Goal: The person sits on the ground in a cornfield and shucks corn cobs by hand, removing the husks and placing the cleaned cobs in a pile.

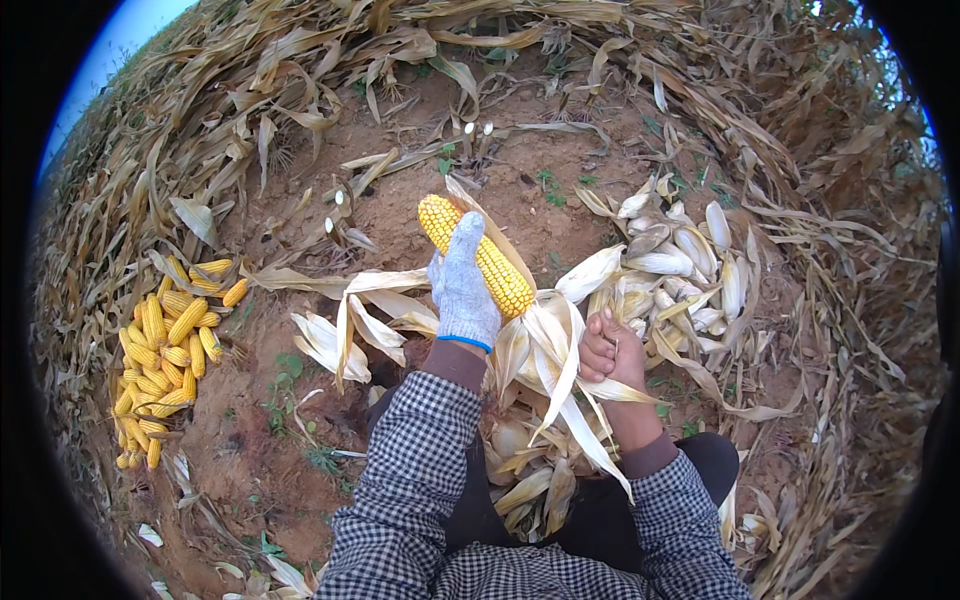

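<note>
My left hand (pixel 466 289), in a grey knit glove with a blue cuff edge, grips a yellow ear of corn (pixel 501 274). The ear is tilted, with its thick base toward the lower right. One dry leaf of husk stands along its far side. Peeled pale husk (pixel 559 360) hangs from the base of the ear in long strips. Beside that base, my bare right hand (pixel 611 349) has its fingers curled around part of the husk. Its fingertips face my left hand, and the palm is hidden.
A heap of husked corn ears (pixel 161 360) lies at the left. Ears still in husk (pixel 675 262) are piled at the right. Loose husks (pixel 532 480) lie between my legs. Cut stalk stubs (pixel 476 139) stick up from the soil ahead, and dry corn stalks (pixel 300 67) ring the spot.
</note>
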A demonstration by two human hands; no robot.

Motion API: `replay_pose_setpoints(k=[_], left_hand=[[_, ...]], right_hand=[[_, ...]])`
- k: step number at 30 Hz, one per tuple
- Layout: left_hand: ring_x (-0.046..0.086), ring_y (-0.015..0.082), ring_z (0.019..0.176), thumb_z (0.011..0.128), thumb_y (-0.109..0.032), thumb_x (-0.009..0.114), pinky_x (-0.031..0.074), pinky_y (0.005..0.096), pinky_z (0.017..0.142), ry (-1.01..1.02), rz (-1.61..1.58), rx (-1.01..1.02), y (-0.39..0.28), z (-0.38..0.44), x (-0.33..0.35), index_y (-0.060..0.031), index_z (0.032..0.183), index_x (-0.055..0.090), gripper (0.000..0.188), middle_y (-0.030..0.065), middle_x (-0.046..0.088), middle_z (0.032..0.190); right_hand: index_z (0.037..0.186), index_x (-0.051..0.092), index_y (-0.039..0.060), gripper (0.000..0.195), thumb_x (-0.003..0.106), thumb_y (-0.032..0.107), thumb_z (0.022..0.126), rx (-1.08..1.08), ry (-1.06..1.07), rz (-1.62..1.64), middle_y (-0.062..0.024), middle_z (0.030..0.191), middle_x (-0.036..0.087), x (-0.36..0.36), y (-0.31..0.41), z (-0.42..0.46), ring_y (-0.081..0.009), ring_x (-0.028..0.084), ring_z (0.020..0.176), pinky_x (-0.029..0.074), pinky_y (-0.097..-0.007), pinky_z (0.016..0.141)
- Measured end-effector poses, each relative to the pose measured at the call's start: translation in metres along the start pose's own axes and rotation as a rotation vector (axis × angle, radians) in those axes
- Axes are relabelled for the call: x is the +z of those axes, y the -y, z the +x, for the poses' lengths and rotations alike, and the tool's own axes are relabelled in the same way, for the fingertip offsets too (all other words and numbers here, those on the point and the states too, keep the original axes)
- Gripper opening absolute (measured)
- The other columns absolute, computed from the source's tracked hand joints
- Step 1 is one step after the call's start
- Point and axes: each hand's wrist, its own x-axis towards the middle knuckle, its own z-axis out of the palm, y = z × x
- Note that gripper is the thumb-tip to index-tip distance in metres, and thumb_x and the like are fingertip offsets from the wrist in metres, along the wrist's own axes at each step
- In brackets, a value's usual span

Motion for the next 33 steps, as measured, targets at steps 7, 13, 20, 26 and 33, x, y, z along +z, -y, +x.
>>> replay_pose_setpoints(k=[7,13,20,26,33], left_hand=[[0.065,0.0197,0.082,0.086,-0.019,0.072,0.059,0.0366,0.068,0.206,0.119,0.124,0.006,-0.014,0.012,-0.0053,0.117,0.054,0.039,0.0065,0.060,0.097],[0.064,0.0123,0.088,0.082,-0.009,0.078,0.055,0.0279,0.076,0.359,0.194,0.057,0.023,-0.038,0.022,-0.0012,0.120,0.057,0.044,0.0047,0.066,0.104],[0.060,0.0104,0.095,0.082,-0.012,0.078,0.052,0.0264,0.083,0.609,0.210,-0.031,0.044,-0.036,0.017,0.0009,0.130,0.051,0.056,0.0042,0.064,0.111],[0.056,0.0126,0.097,0.083,-0.013,0.077,0.050,0.0273,0.088,0.508,0.517,0.043,0.051,-0.037,0.014,0.0003,0.132,0.045,0.060,0.0065,0.061,0.116],[0.059,0.0133,0.080,0.083,-0.018,0.073,0.051,0.0299,0.071,0.527,0.284,-0.086,0.036,-0.040,0.007,-0.0004,0.110,0.059,0.036,0.0043,0.064,0.092]], right_hand=[[0.132,0.046,-0.0047,0.051,0.068,0.016,0.091,-0.637,-0.213,-1.110,-0.0123,0.100,0.063,0.006,0.037,-0.020,-0.0215,0.064,0.091,0.052,-0.0331,0.082],[0.141,0.039,-0.0015,0.067,0.071,0.006,0.083,-0.486,-0.017,-1.629,-0.0195,0.122,0.063,0.013,-0.006,0.001,-0.0282,0.062,0.111,0.048,-0.0389,0.097],[0.109,0.062,-0.0043,0.027,0.064,0.002,0.082,-0.186,-0.089,-1.092,-0.0073,0.097,0.068,-0.014,-0.021,0.012,-0.0147,0.064,0.083,0.052,-0.0271,0.070],[0.104,0.065,-0.0055,0.025,0.061,0.004,0.082,-0.349,-0.221,-1.134,-0.0067,0.094,0.068,-0.017,-0.040,0.018,-0.0145,0.062,0.081,0.049,-0.0295,0.075],[0.092,0.066,-0.0029,0.013,0.060,-0.001,0.081,-0.149,-0.136,-1.514,-0.0031,0.079,0.067,0.010,-0.012,-0.003,-0.0110,0.059,0.068,0.047,-0.0296,0.060]])
